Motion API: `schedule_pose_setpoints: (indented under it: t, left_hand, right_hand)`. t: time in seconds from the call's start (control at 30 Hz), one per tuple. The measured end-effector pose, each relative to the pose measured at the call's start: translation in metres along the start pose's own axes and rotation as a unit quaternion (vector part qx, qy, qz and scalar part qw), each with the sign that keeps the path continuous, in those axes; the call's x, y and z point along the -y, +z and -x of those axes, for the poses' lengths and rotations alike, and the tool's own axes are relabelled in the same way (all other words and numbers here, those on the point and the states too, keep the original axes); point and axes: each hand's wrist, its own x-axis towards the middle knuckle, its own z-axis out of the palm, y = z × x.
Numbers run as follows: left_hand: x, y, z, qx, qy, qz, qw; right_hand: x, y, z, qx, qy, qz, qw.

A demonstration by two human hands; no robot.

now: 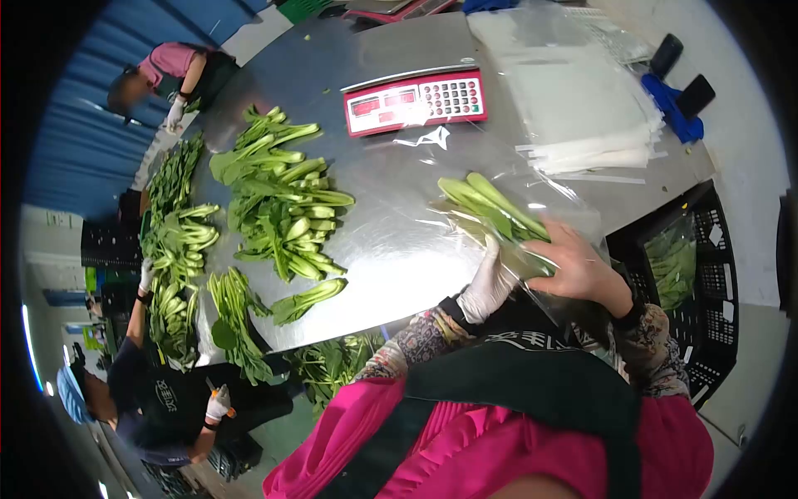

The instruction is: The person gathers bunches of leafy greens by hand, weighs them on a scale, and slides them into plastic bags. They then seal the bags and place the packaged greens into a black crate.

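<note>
My left hand [489, 287], in a white glove, is closed on the near left side of a clear plastic bag [573, 204]. A bunch of leafy greens [490, 204] with pale green stems lies inside the bag, stems pointing away from me. Ungloved, my right hand [573, 262] wraps over the bag's right side and the lower part of the greens. The bag's loose film spreads to the right of the bunch. Both hands are just above the near edge of the steel table [391, 224]. My palms and the bag's lower end are partly hidden.
A red and white digital scale [416, 101] stands beyond my hands. Stacked clear bags [573, 91] lie at the far right. Piles of greens [283, 200] cover the table's left. A black crate [715, 283] at right holds bagged greens [672, 262]. Two co-workers [166, 399] work at left.
</note>
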Motion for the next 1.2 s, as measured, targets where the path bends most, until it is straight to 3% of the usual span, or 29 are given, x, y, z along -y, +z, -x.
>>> schedule_pose_setpoints:
  t: [0.1, 0.2, 0.27, 0.3, 0.33, 0.37, 0.43, 0.47, 0.5, 0.57, 0.6, 0.7, 0.77, 0.8, 0.87, 0.9, 0.93, 0.97, 1.0, 1.03, 1.07, 1.1, 1.13, 1.17, 1.2]
  left_hand:
    - [0.003, 0.01, 0.011, 0.022, 0.02, -0.037, 0.999]
    - [-0.004, 0.039, 0.017, 0.07, 0.032, 0.065, 0.995]
    - [-0.024, 0.054, 0.023, 0.089, 0.043, 0.07, 0.993]
    - [-0.032, 0.061, 0.026, 0.105, 0.05, 0.079, 0.99]
    - [-0.036, 0.067, 0.031, 0.05, 0.048, 0.057, 0.996]
    - [-0.035, 0.062, 0.029, 0.055, 0.053, 0.062, 0.995]
    - [-0.043, 0.066, 0.022, 0.226, 0.012, 0.241, 0.944]
    - [-0.056, 0.08, 0.027, 0.172, 0.026, 0.148, 0.974]
    - [-0.067, 0.089, 0.024, 0.15, 0.007, 0.125, 0.981]
    - [-0.083, 0.11, 0.02, 0.111, 0.031, 0.131, 0.985]
    - [-0.093, 0.126, 0.02, 0.117, 0.031, 0.13, 0.984]
    - [-0.113, 0.162, 0.035, 0.132, 0.075, 0.152, 0.977]
    - [-0.119, 0.17, 0.058, 0.187, -0.004, 0.145, 0.972]
    - [-0.127, 0.164, 0.068, 0.255, -0.04, 0.115, 0.959]
    - [-0.138, 0.124, 0.084, 0.204, -0.002, -0.094, 0.974]
    - [-0.151, 0.086, 0.086, 0.202, 0.131, -0.33, 0.913]
    - [-0.155, 0.069, 0.093, -0.009, 0.246, -0.476, 0.845]
    - [-0.159, 0.049, 0.088, -0.083, 0.334, -0.423, 0.838]
    - [-0.173, 0.035, 0.078, -0.09, 0.405, -0.499, 0.761]
    - [-0.184, 0.038, 0.066, -0.072, 0.469, -0.609, 0.635]
    - [-0.189, 0.044, 0.053, -0.062, 0.477, -0.617, 0.623]
    - [-0.192, 0.051, 0.038, -0.054, 0.487, -0.623, 0.61]
    - [-0.197, 0.06, 0.027, -0.031, 0.391, -0.573, 0.719]
    - [-0.205, 0.066, 0.013, -0.006, 0.288, -0.509, 0.812]
    - [-0.214, 0.066, -0.01, -0.007, 0.288, -0.493, 0.821]
  right_hand:
    - [0.016, 0.0, -0.034, 0.009, -0.006, 0.043, 0.999]
    - [0.05, -0.006, -0.081, -0.034, -0.057, 0.093, 0.993]
    - [0.076, -0.029, -0.088, -0.105, -0.17, 0.112, 0.973]
    - [0.084, -0.044, -0.082, -0.105, -0.173, 0.115, 0.973]
    - [0.089, -0.062, -0.067, -0.052, -0.171, 0.228, 0.957]
    - [0.096, -0.078, -0.055, 0.003, -0.167, 0.339, 0.926]
    - [0.119, -0.103, -0.041, 0.008, -0.099, 0.323, 0.941]
    - [0.104, -0.109, -0.028, -0.072, -0.138, 0.058, 0.986]
    - [0.122, -0.114, -0.03, -0.07, -0.141, 0.066, 0.985]
    - [0.169, -0.127, -0.034, -0.154, -0.006, 0.044, 0.987]
    - [0.165, -0.125, -0.037, -0.181, -0.124, 0.231, 0.948]
    - [0.192, -0.136, -0.052, -0.196, -0.173, 0.238, 0.935]
    - [0.2, -0.144, -0.066, -0.217, -0.215, 0.25, 0.919]
    - [0.199, -0.147, -0.073, -0.179, -0.246, 0.243, 0.921]
    - [0.178, -0.146, -0.085, -0.089, -0.275, 0.228, 0.93]
    - [0.175, -0.15, -0.088, -0.1, -0.268, 0.231, 0.93]
    - [0.173, -0.152, -0.09, -0.114, -0.26, 0.232, 0.93]
    - [0.172, -0.153, -0.091, -0.122, -0.253, 0.23, 0.932]
    - [0.18, -0.164, -0.089, -0.121, -0.217, 0.219, 0.943]
    - [0.159, -0.197, -0.084, -0.171, -0.151, 0.069, 0.971]
    - [0.143, -0.23, -0.077, -0.216, -0.083, -0.084, 0.969]
    - [0.223, -0.216, -0.073, -0.356, -0.237, 0.084, 0.9]
    - [0.192, -0.291, -0.069, -0.464, -0.214, 0.0, 0.859]
    - [0.218, -0.277, -0.055, -0.45, -0.308, 0.063, 0.836]
    - [0.233, -0.287, -0.032, -0.509, -0.216, 0.072, 0.83]
